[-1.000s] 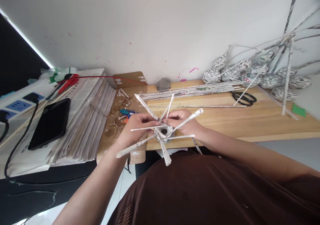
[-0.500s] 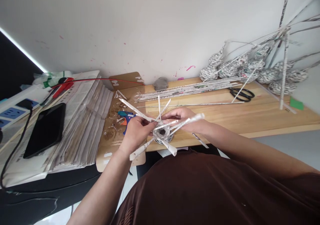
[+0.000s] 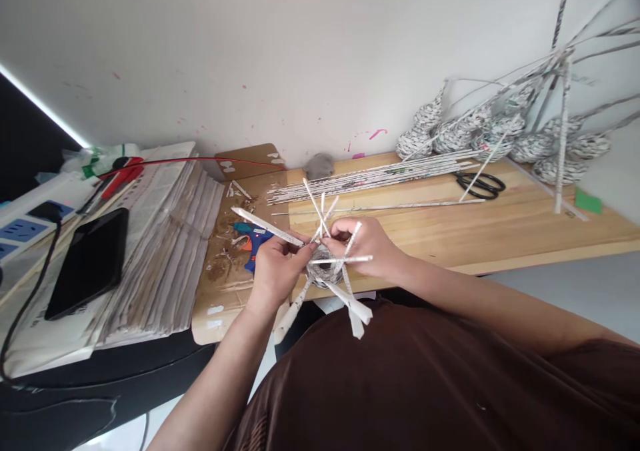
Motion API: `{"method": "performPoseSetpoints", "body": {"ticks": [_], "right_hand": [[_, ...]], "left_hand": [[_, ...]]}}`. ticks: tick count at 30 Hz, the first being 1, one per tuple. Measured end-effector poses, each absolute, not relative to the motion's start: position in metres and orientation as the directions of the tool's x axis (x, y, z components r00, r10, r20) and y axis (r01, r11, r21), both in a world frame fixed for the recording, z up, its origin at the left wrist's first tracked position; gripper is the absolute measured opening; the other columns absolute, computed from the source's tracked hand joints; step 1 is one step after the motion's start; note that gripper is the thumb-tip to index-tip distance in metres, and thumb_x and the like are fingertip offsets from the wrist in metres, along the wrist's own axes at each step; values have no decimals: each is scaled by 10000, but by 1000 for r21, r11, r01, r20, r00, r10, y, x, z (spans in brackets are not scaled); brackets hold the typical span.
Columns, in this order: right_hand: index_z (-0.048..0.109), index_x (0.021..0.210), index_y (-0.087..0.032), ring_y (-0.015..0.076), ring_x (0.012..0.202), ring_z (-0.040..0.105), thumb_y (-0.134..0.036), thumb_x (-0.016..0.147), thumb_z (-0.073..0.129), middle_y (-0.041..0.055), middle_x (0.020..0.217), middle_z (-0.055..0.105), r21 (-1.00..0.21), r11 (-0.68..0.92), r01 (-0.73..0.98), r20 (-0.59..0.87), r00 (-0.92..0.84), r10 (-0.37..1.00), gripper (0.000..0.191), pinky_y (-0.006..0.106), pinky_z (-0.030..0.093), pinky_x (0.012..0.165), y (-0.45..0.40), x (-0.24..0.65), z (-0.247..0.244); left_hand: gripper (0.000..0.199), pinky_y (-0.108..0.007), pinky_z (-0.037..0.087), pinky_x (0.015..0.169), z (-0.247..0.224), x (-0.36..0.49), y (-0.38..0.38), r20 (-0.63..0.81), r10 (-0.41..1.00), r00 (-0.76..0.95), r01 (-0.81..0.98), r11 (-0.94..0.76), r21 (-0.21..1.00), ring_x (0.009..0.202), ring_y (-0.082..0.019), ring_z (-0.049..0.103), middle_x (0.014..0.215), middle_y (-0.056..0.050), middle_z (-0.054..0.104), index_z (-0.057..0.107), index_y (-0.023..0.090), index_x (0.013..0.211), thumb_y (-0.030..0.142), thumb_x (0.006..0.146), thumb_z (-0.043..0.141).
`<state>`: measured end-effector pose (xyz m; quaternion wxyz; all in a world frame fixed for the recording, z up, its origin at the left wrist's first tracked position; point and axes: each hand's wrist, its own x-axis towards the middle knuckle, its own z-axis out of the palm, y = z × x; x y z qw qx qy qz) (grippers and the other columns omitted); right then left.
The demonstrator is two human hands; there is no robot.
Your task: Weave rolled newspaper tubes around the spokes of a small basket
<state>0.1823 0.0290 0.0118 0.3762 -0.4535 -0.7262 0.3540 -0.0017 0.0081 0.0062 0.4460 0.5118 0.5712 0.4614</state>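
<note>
A small round woven newspaper piece (image 3: 325, 275) with a hole in its middle is held close to my body, over the table's front edge. Rolled paper tubes (image 3: 346, 295) stick out from it on all sides. My left hand (image 3: 280, 264) grips its left rim, thumb and fingers closed on a paper tube near the weave. On the far right side, my right hand (image 3: 365, 247) has bent fingers pinching at the tubes by the rim. The fingertips of both hands nearly meet. Part of the weave is hidden behind the tubes and fingers.
A blue glue gun (image 3: 257, 241) lies left on stained cardboard (image 3: 213, 314). Behind are a bundle of paper tubes (image 3: 370, 177), black-handled scissors (image 3: 483, 185) and several woven gourd shapes (image 3: 457, 134). A newspaper stack (image 3: 170, 257) bears a phone (image 3: 90, 261).
The woven piece has turned in my hands, so its tubes point in different directions. My right hand has shifted slightly, its fingers now curled at the far rim.
</note>
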Motion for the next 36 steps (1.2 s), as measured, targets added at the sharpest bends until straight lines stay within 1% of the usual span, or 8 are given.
{"method": "performPoseSetpoints", "body": {"ticks": [6,10,14,18,20,26,31,36], "right_hand": [[691,751,-173,105,524,523,-289,839,641,-12,600,640,-864,311,396,228,-244,943,154,232,377,539,29,178,11],[659,666,-181,118,538,543,-285,823,661,-9,571,617,-858,301,417,225,-223,949,188,240,382,558,31,176,12],[602,611,-188,120,536,532,-284,804,674,-18,537,573,-868,285,407,205,-229,951,227,239,366,541,30,177,13],[665,748,-185,138,615,613,-227,774,651,5,672,673,-929,205,308,115,-286,951,52,232,441,577,25,183,16],[679,812,-179,155,663,651,-237,762,670,24,744,706,-959,110,259,31,-293,956,77,235,478,594,22,186,18],[657,756,-168,111,576,565,-301,789,683,-3,663,634,-974,101,202,38,-298,954,140,216,440,541,21,189,20],[641,729,-169,98,548,507,-282,787,668,-18,619,599,-969,138,205,65,-327,943,129,215,393,515,24,191,18],[621,707,-179,95,528,485,-278,796,655,-27,595,583,-946,164,280,74,-307,949,137,218,364,502,21,191,23]], "left_hand": [[142,-233,513,567,0,-3,2,134,990,-52,284,-114,952,608,-140,633,720,-16,722,727,171,777,299,759,787],[40,-245,531,708,6,-1,-1,247,969,-18,400,-219,890,753,-165,693,794,-29,767,759,190,783,224,784,738],[78,-238,531,688,5,-1,-5,246,968,-42,464,-199,863,756,-168,707,822,-17,783,778,213,828,217,794,707],[127,-231,518,679,0,-4,-7,302,953,-25,514,-246,822,724,-160,696,824,0,784,788,235,850,205,791,679],[139,-230,511,677,0,-6,-6,317,948,-1,532,-268,803,716,-157,693,826,4,787,792,243,855,207,794,672],[116,-248,528,647,15,-5,-1,141,988,59,442,-153,884,723,-180,702,829,-31,786,788,206,856,268,788,718],[387,-281,553,641,21,-4,2,-129,979,160,143,106,984,724,-201,713,846,-71,787,775,141,1053,367,741,807],[318,-286,563,686,11,1,7,-88,990,105,89,79,993,726,-203,724,824,-73,803,814,142,885,394,698,859]]}}
